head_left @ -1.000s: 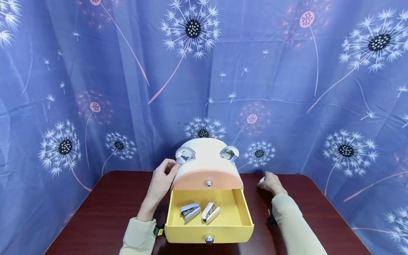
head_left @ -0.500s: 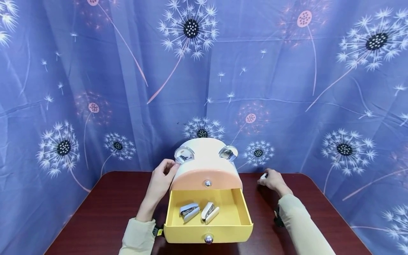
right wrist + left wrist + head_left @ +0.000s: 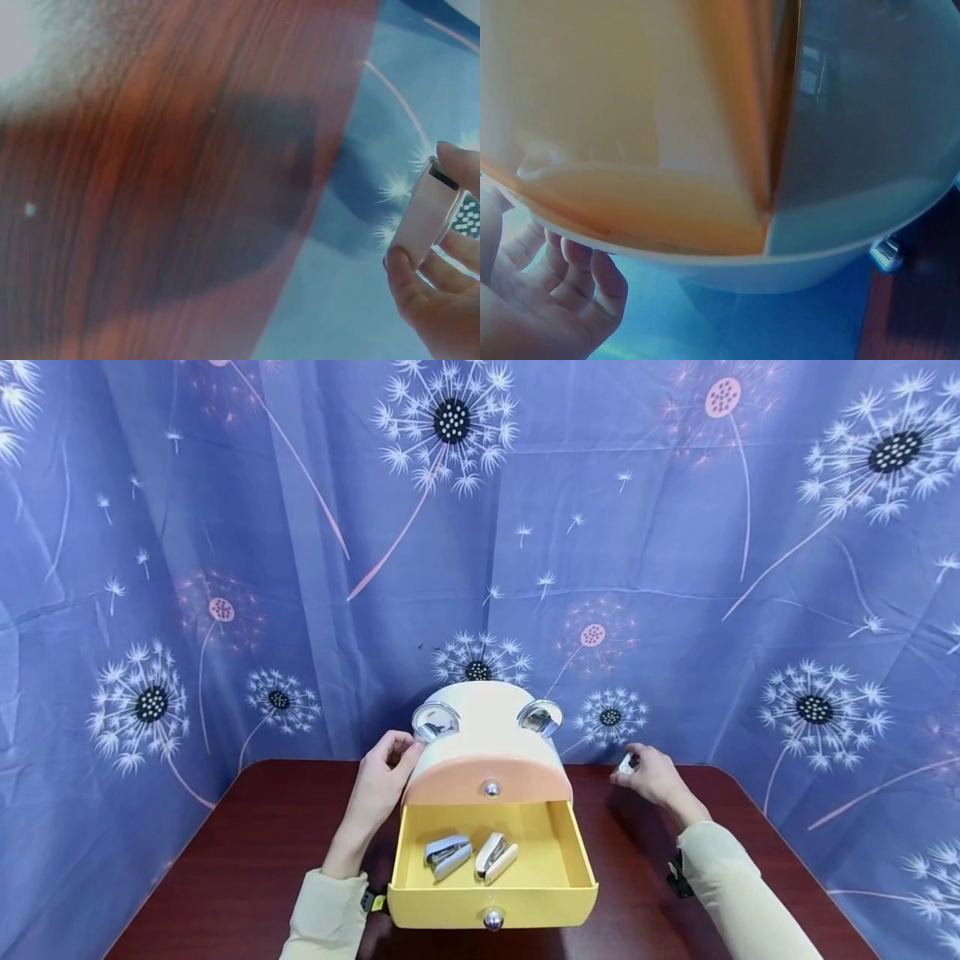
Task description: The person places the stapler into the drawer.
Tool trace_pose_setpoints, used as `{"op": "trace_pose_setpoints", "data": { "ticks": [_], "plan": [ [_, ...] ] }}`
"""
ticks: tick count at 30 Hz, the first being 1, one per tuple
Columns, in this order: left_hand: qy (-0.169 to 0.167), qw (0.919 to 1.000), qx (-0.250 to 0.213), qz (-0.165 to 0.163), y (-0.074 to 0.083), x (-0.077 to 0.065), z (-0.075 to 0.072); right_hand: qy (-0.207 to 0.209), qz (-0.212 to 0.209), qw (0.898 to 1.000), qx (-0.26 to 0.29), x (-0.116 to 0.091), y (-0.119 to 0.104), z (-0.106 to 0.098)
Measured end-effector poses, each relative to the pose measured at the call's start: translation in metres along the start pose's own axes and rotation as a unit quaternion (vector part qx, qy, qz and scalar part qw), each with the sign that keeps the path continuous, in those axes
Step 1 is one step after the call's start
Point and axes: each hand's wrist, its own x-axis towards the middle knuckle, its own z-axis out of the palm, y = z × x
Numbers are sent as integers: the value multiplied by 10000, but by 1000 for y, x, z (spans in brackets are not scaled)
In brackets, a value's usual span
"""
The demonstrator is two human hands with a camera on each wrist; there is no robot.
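A small cream cabinet (image 3: 487, 727) with two round silver ears stands on the dark red table (image 3: 255, 860). Its peach upper drawer (image 3: 487, 781) is closed and its yellow lower drawer (image 3: 551, 885) is pulled out. Two small staplers (image 3: 471, 855) lie inside it. My left hand (image 3: 382, 785) rests against the cabinet's left side, fingers on its wall (image 3: 577, 270). My right hand (image 3: 654, 777) is lifted above the table's far right and pinches a small white stapler (image 3: 625, 765) (image 3: 427, 214) between thumb and fingers.
A blue curtain with dandelion prints (image 3: 675, 568) hangs close behind the table and wraps both sides. The table's back edge (image 3: 300, 763) meets it just behind the cabinet. Bare wood lies left and right of the cabinet.
My right hand has risen from the tabletop and drawn slightly right and back, carrying the small white stapler. The left hand and drawer have stayed put.
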Motion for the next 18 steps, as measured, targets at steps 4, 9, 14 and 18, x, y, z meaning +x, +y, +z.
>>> {"op": "trace_pose_setpoints", "data": {
  "ticks": [4,9,14,18],
  "plan": [
    [-67,9999,22,-86,6,-1,-2,252,-340,9991,-39,-5,-8,-7],
    [-23,9999,-29,-125,-18,5,2,592,-767,9953,-40,-15,-24,-16],
    [19,9999,-134,-36,-34,7,4,885,-1242,9883,-11,-29,-45,-25],
    [23,9996,-270,55,-37,8,4,1114,-1628,9803,57,-41,-63,-32]
  ]
}}
